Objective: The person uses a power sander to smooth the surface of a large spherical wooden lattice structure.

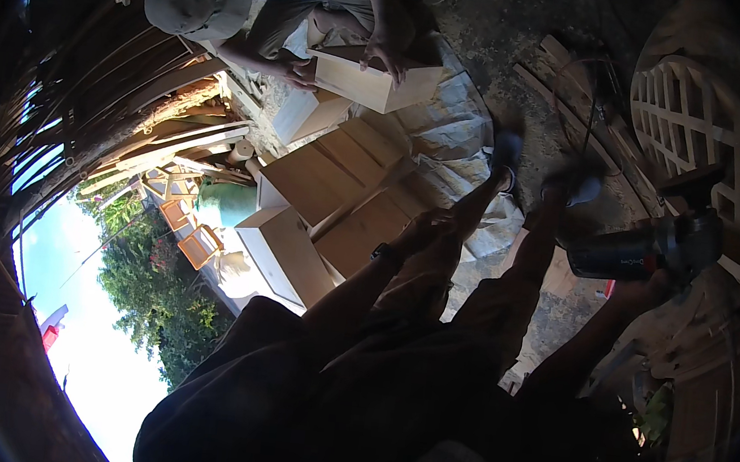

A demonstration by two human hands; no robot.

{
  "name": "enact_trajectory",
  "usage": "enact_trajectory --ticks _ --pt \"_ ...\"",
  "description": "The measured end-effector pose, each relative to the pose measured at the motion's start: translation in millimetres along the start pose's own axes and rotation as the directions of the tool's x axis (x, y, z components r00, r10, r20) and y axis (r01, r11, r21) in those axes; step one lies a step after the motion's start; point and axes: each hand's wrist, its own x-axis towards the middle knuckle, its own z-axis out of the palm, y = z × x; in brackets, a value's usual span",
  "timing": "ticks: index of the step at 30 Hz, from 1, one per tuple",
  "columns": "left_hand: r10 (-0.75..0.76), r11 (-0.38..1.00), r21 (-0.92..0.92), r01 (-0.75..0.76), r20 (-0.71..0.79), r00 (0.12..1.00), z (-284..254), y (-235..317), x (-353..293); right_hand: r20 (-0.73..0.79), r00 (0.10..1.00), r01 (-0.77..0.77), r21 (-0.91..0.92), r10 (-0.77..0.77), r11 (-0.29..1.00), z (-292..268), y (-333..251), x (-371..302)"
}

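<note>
My right hand (650, 292) is wrapped around a black power sander (611, 255), a tool with a rounded cylinder body and a flat pad at its far end. The sander is held up off the floor, to the right of my legs. My left hand (424, 229), below a dark wristwatch, rests by my left knee, near pale wooden boxes (370, 229); its fingers are too dark to make out. Across from me, another person's hands (383, 59) hold a pale wooden box (372, 82) tilted over a sheet.
A crumpled, dusty sheet (458, 119) covers the floor ahead. Wooden strips (571, 117) and a lattice panel (711, 122) lie to the right. On the left stand a white-sided box (273, 252), orange frames (199, 245) and stacked timber (171, 151) by the open side.
</note>
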Motion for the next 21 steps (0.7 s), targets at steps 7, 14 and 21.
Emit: enact_trajectory --ticks 7,14,21 --pt "0.049 0.998 0.043 -0.050 0.012 0.999 4.5 -0.8 3.7 0.000 1.000 0.007 -0.021 -0.007 1.000 -11.7 -0.1 -1.1" --pt "0.079 0.988 0.133 -0.080 0.016 0.997 8.3 -7.3 8.5 -0.008 1.000 0.015 -0.024 -0.015 1.000 -20.7 1.2 -3.4" --pt "0.117 0.989 0.093 -0.117 0.004 0.993 13.1 -11.1 8.7 -0.003 1.000 0.014 -0.074 -0.014 0.997 -29.6 5.3 -5.0"
